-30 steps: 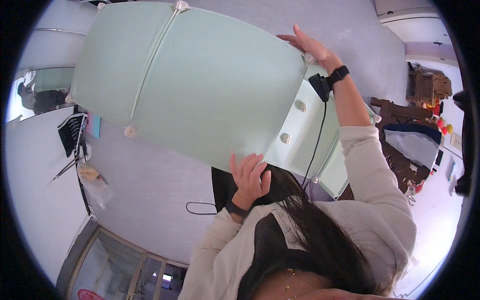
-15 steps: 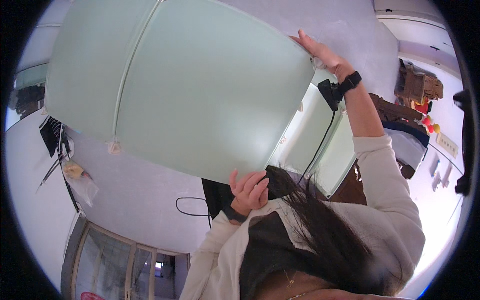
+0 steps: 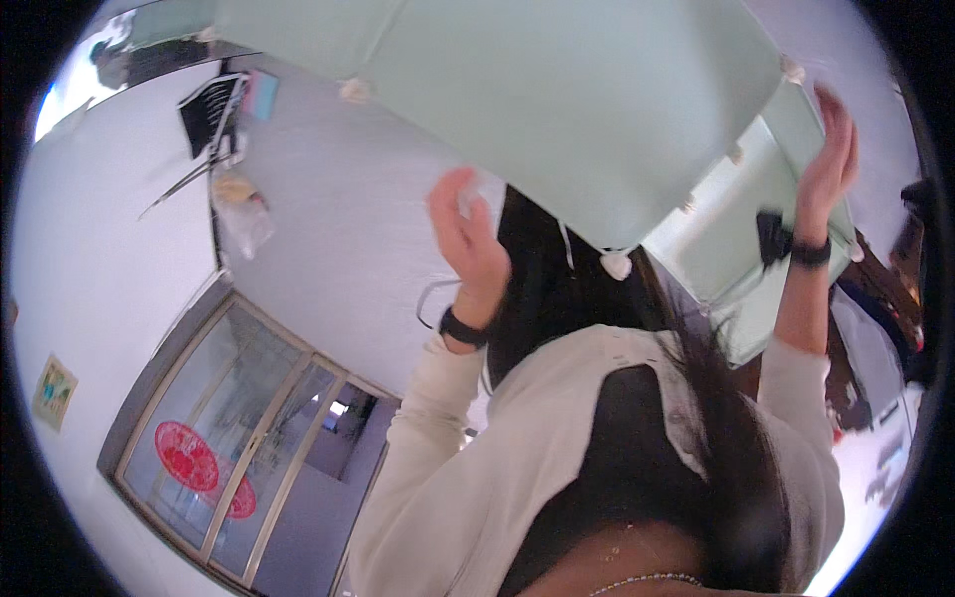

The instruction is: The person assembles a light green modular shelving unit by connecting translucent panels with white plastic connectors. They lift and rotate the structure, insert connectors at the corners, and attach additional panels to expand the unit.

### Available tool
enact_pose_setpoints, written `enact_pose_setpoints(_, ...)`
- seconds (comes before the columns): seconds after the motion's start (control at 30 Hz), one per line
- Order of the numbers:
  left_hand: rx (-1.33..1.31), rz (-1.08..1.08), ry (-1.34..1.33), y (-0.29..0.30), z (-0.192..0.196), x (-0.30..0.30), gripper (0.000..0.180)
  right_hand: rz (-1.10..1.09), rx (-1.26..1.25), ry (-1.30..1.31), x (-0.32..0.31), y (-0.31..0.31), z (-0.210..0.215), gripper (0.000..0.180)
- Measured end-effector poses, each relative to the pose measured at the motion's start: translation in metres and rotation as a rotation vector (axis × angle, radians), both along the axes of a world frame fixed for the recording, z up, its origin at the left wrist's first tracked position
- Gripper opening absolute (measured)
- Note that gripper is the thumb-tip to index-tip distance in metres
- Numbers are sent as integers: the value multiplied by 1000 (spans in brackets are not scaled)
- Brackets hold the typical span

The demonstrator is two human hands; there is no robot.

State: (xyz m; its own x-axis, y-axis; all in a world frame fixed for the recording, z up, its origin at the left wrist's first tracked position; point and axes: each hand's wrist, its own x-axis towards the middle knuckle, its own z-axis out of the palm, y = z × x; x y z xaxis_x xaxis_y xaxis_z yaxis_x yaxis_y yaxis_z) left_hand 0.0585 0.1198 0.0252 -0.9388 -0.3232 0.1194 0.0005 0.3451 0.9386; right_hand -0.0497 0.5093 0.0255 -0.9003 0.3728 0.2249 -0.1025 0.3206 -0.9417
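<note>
Both hands are raised overhead, at a large pale green fabric sheet (image 3: 557, 109) that spans the upper part of the view.

Left hand (image 3: 466, 234): fingers loosely curled, palm toward the sheet's lower edge. It appears to touch or pinch the fabric near that edge, but the contact point is blurred, so the grip cannot be confirmed. A black wristband (image 3: 462, 327) sits on the wrist, above a cream sleeve (image 3: 428, 448).

Right hand (image 3: 828, 159): fingers extended and moderately spread, pressed flat against the right end of the sheet. It supports the fabric without closing round it. A black wrist device (image 3: 808, 253) is worn below the hand.

Small white tabs or knots (image 3: 617, 265) hang from the sheet's edge at intervals. Long dark hair (image 3: 597, 328) falls between the two arms.

Background: a white wall (image 3: 328, 229), a glazed door (image 3: 239, 438) with a red round decoration (image 3: 186, 456), and a clear bag (image 3: 242, 214) hanging on the wall, its contents indistinct.
</note>
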Motion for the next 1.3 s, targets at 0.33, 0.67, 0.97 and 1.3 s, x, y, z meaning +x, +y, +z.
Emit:
enact_pose_setpoints(0.33, -132, 138, 57, -95, -55, -150, 30, 236, -9, 46, 150, -186, -29, 35)
enact_pose_setpoints(0.67, -146, 275, 390, -80, -84, -155, 24, 239, -91, 20, 169, -192, -39, 47)
enact_pose_setpoints(0.97, -617, 330, 405, -81, -83, -152, 21, 225, -68, -156, 168, -194, -28, 40)
enact_pose_setpoints(1.3, -310, 383, 328, -76, -81, -152, 17, 184, 30, -159, 160, -199, -24, 35)
